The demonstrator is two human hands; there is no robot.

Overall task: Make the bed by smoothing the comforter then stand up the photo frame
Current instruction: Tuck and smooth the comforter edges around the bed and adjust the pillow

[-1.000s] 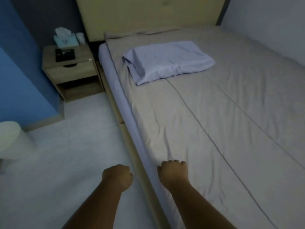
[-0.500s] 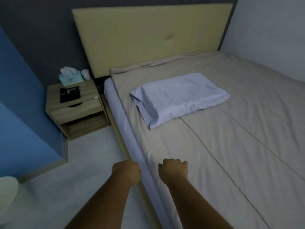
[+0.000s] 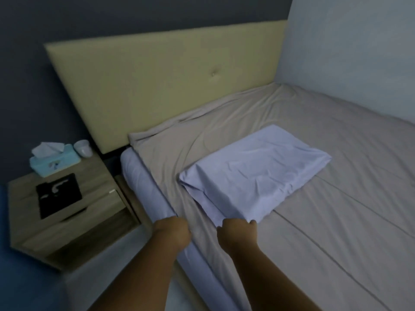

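Two fists are seen at the bed's (image 3: 143, 182) near left edge: left hand (image 3: 173, 232) on the comforter's (image 3: 303, 232) hem, right hand (image 3: 238, 235) by the pillow's (image 3: 253, 173) corner; any grip on fabric cannot be told. Beyond, the photo frame (image 3: 58, 194) is laid flat on the nightstand (image 3: 95, 176).

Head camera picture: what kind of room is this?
A bedroom, most likely. There is a beige comforter spread out with a pale pillow lying on it, a padded headboard against the wall, and a wooden nightstand with a tissue box on top.
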